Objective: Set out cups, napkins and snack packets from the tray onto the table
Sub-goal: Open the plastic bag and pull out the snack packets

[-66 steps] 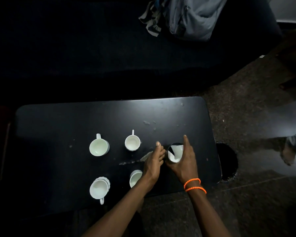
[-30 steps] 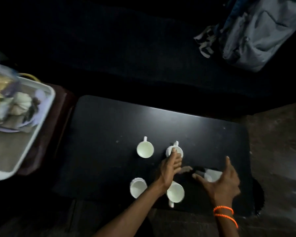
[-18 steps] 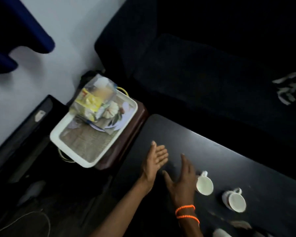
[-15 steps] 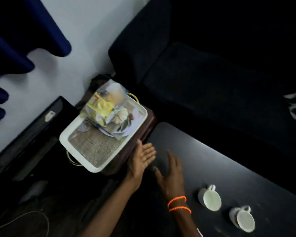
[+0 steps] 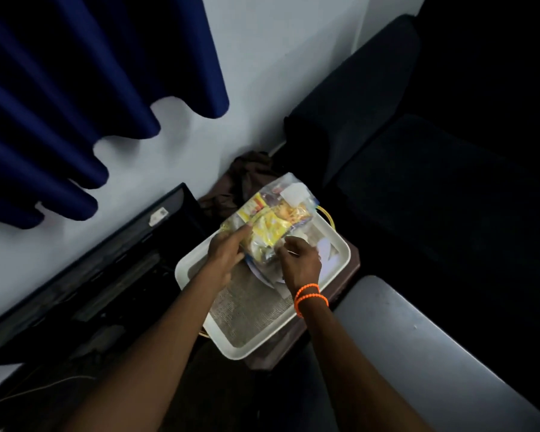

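Observation:
A white tray [image 5: 200,263] with a woven mat rests on a small dark brown stool. At its far end lies a clear bag of yellow snack packets [image 5: 272,219]. My left hand [image 5: 228,249] grips the bag's near left edge. My right hand [image 5: 300,260], with orange bead bracelets on the wrist, pinches the bag's near right corner. White paper napkins or a plate [image 5: 328,254] show under the bag, partly hidden by my right hand. A corner of the black table [image 5: 418,338] lies at lower right; no cups are in view.
A dark sofa [image 5: 418,169] fills the right side behind the tray. A blue curtain [image 5: 75,88] hangs over the white wall at upper left. A black flat unit [image 5: 91,269] stands against the wall left of the tray. Brown cloth [image 5: 247,176] lies behind the tray.
My view has swung left from the table with the cups to the tray. Both hands left the table, reached over the tray and took hold of the snack bag.

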Tool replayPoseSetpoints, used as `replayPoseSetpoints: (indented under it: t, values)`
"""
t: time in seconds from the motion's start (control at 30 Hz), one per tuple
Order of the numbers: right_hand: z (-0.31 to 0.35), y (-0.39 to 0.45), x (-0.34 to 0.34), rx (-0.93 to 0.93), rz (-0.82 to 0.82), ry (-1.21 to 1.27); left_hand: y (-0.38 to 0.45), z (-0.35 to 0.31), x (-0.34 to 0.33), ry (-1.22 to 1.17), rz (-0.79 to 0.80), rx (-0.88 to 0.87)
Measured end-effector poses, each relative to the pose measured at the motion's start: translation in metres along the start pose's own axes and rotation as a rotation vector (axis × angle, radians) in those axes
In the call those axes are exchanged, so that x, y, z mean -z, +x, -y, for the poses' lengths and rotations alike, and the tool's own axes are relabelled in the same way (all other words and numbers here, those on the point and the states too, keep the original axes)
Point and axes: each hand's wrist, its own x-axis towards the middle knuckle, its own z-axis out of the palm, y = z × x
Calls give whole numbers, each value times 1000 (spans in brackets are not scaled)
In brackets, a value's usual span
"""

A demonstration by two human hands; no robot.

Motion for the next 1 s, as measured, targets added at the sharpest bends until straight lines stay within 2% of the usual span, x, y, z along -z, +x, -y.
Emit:
replayPoseSetpoints:
  t: [0.17, 0.47, 0.53, 0.63, 0.73, 0.83, 0.9, 0.93, 1.0]
  values:
    - [0, 6, -18, -53, -34, 57, 11, -4, -5, -42, -118, 34]
    - [-18, 1, -10, -119, 70, 70, 13, -2, -4, -206, 105, 176]
    - [-17, 0, -5, -164, 83, 132, 10, -6, -6, -217, 128, 144]
    - [-13, -8, 5, -201, -25, 191, -10, -10, -11, -141, 103, -79]
    - [2, -15, 18, -221, -88, 409, -48, -7, -26, 169, -36, -431]
    - [20, -16, 40, -177, 107, 810, -92, 12, -46, 574, 9, -887]
    - [22, -21, 60, -104, 181, 984, -117, 30, -55, 783, 55, -1151]
    - [19, -23, 71, -111, 182, 1009, -126, 37, -58, 828, 96, -1210]
    - [1, -30, 98, -184, 160, 997, -145, 45, -63, 826, 258, -1130]
